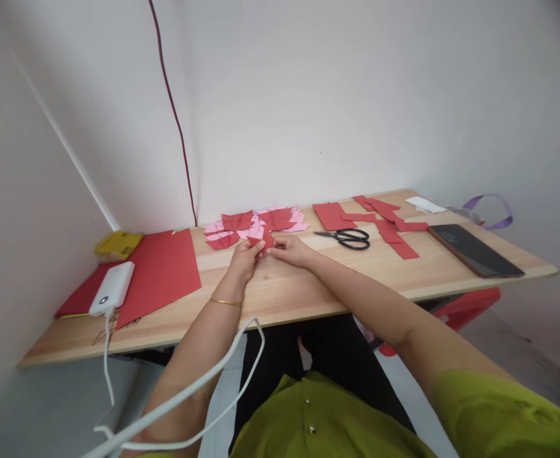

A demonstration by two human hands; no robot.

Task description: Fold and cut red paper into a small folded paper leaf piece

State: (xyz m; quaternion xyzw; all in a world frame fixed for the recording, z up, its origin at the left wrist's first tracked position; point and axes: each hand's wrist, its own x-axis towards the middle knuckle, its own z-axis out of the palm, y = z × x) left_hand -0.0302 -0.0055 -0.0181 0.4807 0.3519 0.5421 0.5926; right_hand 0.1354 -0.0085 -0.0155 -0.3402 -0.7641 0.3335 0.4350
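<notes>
Between my two hands is a small piece of folded red paper [266, 240], held just above the table in front of the pile. My left hand [245, 257] pinches its left side, thumb on top. On its right edge, the fingers of my right hand [292, 250] are closed. Directly behind lie several folded red paper pieces [237, 221] and pink paper pieces [259, 228] with pointed ends. Black-handled scissors [351, 238] rest to the right of my right hand, blades pointing left.
Red paper sheets [165, 267], a white power bank [112, 287] with a white cable [203, 381] and a yellow packet [118, 245] are at left. Red strips [399, 245], a red rectangle [330, 216], a phone [473, 250] and a white item [424, 204] are at right.
</notes>
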